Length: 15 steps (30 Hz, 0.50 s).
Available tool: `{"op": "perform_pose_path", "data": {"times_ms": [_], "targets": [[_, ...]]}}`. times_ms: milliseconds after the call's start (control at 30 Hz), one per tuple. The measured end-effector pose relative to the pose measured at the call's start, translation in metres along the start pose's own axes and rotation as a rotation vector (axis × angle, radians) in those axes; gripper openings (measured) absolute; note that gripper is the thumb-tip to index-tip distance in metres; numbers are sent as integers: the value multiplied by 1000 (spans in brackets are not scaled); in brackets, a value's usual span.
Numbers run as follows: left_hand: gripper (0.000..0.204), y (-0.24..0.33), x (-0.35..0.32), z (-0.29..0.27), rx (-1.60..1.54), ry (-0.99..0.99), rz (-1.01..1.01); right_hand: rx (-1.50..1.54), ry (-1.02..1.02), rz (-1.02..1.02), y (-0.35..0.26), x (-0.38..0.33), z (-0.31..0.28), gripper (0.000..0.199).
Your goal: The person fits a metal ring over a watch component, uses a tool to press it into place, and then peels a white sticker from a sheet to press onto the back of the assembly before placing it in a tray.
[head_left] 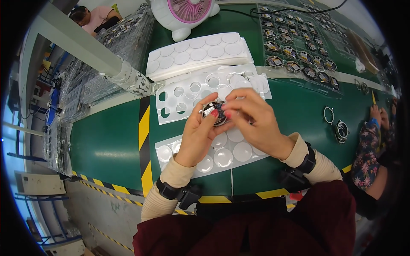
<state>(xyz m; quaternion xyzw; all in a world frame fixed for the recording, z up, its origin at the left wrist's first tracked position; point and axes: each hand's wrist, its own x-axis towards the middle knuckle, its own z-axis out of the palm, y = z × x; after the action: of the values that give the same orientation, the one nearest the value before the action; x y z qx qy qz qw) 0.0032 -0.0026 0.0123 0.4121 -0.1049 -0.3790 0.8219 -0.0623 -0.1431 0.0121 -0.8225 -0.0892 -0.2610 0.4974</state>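
Observation:
My left hand (195, 135) is closed round a small round electronic assembly (210, 109) with a metal rim, a dark inside and a white rectangular part. The thumb presses on its face. My right hand (252, 119) reaches over it from the right with fingers pinched at the assembly's right side; what they pinch is hidden or too small to name. Under both hands lies a sheet of round white stickers (242, 152). Just beyond is a partly used sheet (168, 91) with round cut-outs and loose rings on it.
A stack of sticker sheets (196, 53) and a white fan with a pink grille (190, 9) stand at the back. Clear trays of round assemblies (299, 57) fill the back right. Loose rings (341, 131) lie at right, near a co-worker's hands (378, 115). A post (85, 45) rises at left.

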Motion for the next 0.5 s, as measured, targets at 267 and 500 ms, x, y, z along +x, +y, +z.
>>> {"op": "perform_pose_path", "data": {"times_ms": [267,500], "targets": [[45,2,-3,-6,384,-35,-46,435,-179,428,1,6,-3,25],[50,14,-6,1,489,-79,-36,379,-199,382,0,6,-6,23]]}}
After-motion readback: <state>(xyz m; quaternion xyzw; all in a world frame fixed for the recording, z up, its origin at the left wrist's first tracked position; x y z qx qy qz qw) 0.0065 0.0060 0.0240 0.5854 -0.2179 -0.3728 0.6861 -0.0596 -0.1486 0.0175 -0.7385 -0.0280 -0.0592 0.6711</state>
